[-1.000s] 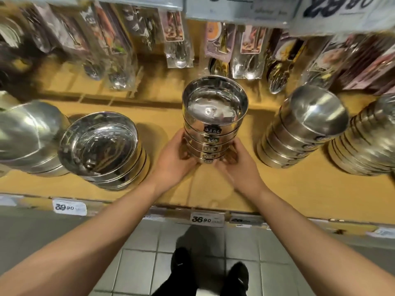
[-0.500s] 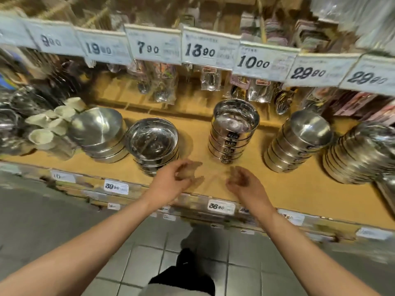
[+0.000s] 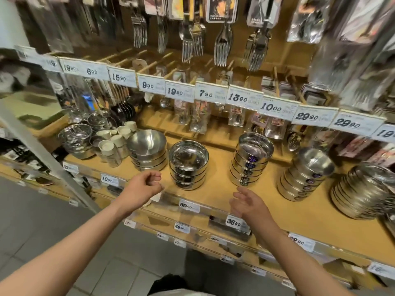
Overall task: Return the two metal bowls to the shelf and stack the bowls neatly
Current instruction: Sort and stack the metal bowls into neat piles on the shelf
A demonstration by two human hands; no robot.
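A tall stack of metal bowls stands upright on the wooden shelf, with dark labels down its front. A shorter stack of wider metal bowls stands to its left. My left hand hovers in front of the shelf edge, fingers loosely curled, holding nothing. My right hand hangs below the tall stack, fingers relaxed and spread, also holding nothing. Neither hand touches a bowl.
More bowl stacks stand on the same shelf: a rounded one at the left, a leaning one at the right, another at the far right. White cups sit left. Price tags and hanging forks are above.
Both hands let go of the tall bowl stack and drew back toward the shelf's front edge. The view has pulled back and tilted up, showing more of the shelves.
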